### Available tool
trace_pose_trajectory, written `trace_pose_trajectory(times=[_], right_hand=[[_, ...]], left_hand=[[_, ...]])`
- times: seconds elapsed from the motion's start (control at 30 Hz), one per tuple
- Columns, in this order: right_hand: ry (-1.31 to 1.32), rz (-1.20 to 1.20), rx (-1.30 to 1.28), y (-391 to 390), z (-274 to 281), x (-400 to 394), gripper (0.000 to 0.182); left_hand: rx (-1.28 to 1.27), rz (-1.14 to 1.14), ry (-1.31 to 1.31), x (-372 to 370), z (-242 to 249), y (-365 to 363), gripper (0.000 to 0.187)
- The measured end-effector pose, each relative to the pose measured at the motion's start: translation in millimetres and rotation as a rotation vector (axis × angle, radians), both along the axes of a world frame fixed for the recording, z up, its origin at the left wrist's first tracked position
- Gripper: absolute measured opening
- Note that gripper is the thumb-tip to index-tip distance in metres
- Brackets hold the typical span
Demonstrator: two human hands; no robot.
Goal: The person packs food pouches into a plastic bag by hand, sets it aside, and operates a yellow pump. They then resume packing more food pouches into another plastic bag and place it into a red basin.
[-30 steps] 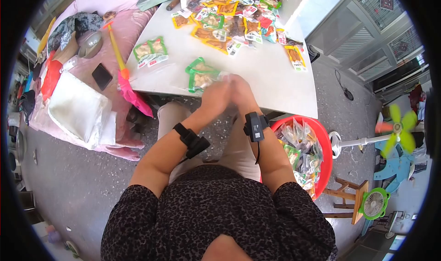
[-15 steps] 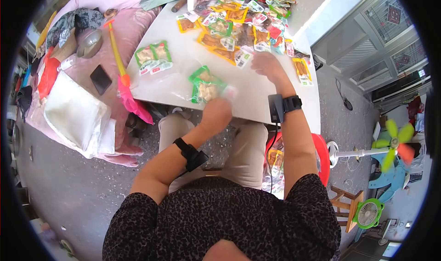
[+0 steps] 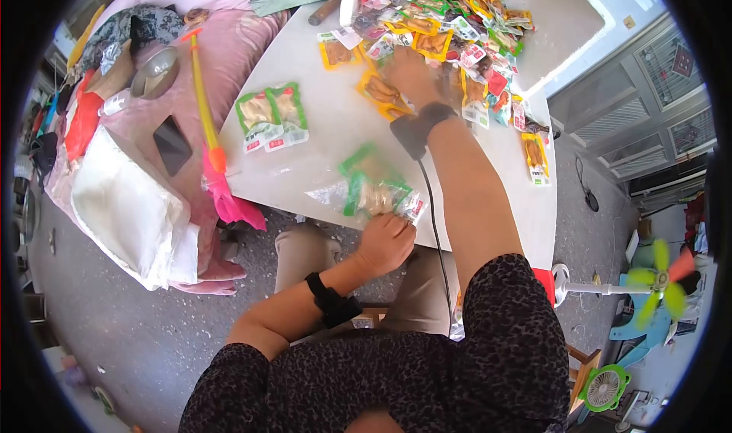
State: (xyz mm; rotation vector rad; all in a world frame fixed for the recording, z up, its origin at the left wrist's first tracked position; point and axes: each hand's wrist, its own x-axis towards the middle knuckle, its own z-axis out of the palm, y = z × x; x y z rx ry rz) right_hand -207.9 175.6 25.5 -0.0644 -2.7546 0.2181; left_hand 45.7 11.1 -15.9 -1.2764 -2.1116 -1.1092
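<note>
My left hand (image 3: 386, 244) is at the table's near edge, its fingers closed on the lower end of a clear plastic bag (image 3: 326, 195). Green-edged snack packets (image 3: 375, 193) with pale contents look hazy through the film. Farther in, my right hand (image 3: 415, 78) reaches over the near side of a heap of snack packets (image 3: 465, 25); its fingertips are blurred among them. A yellow-edged packet (image 3: 383, 94) lies beside that hand. To the left, two green-edged packets (image 3: 272, 117) rest side by side on the white table (image 3: 305, 162).
A lone yellow packet (image 3: 535, 158) lies near the table's right edge. On the pink-covered bed (image 3: 229, 59) at left are a phone (image 3: 174, 145), a metal bowl (image 3: 155, 72) and a white cloth sack (image 3: 130, 204). A green-bladed fan (image 3: 657, 280) stands at right.
My right hand has moved away from me and leftward onto the packet heap. My left hand remains at the bagged green packets by the near edge. The whole view has shifted slightly.
</note>
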Motion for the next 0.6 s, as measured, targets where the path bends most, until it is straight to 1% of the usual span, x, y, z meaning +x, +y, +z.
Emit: trace_pose_trajectory(times=[0.1, 0.2, 0.3, 0.4, 0.5, 0.6], right_hand=[[0.016, -0.082, 0.018, -6.7, -11.0, -5.2, 0.042], [-0.125, -0.138, 0.019, -3.7, -14.4, -14.6, 0.039], [-0.289, -0.133, 0.041, -1.1, -8.7, -16.3, 0.034], [-0.062, -0.008, -0.093, -0.4, 6.7, 1.8, 0.032], [0.094, 0.014, -0.481, 1.7, 33.6, 33.9, 0.027], [0.064, 0.152, -1.242, 0.6, 66.1, 88.7, 0.023]], left_hand=[[-0.008, -0.013, -0.015, -0.4, 0.2, -1.3, 0.023], [0.000, -0.005, -0.026, -1.0, 0.7, -2.5, 0.023], [0.005, -0.002, -0.037, 0.4, -0.1, -1.2, 0.022], [0.012, 0.006, -0.033, 0.8, -1.5, -1.0, 0.021], [0.038, 0.028, -0.017, 1.9, -3.1, 2.8, 0.018], [-0.001, 0.043, -0.053, 3.8, -1.2, 1.9, 0.015]])
